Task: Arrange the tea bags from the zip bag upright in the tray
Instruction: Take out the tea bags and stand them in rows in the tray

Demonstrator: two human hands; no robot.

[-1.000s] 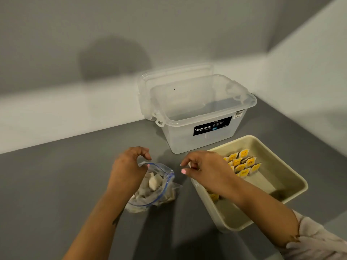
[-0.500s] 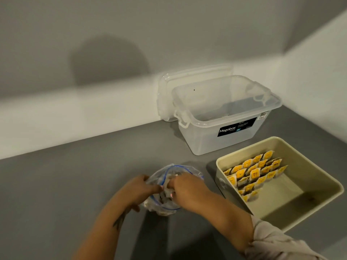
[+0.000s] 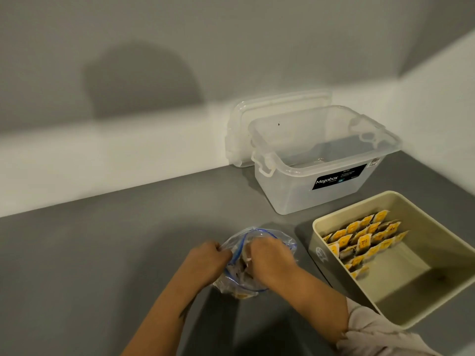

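Rows of tea bags (image 3: 365, 240) half fill tray (image 3: 437, 314); left hand (image 3: 209, 263) grips zip bag (image 3: 285, 244), right hand (image 3: 270, 260) reaches inside, grasp hidden.

Single head cam, worn high, looks fwd and down at the hands (image 3: 244, 260), close, low in centre of frame. Grey desk (image 3: 115, 253) runs beyond them to the wall; room corner far right of hands. No 2nd view.
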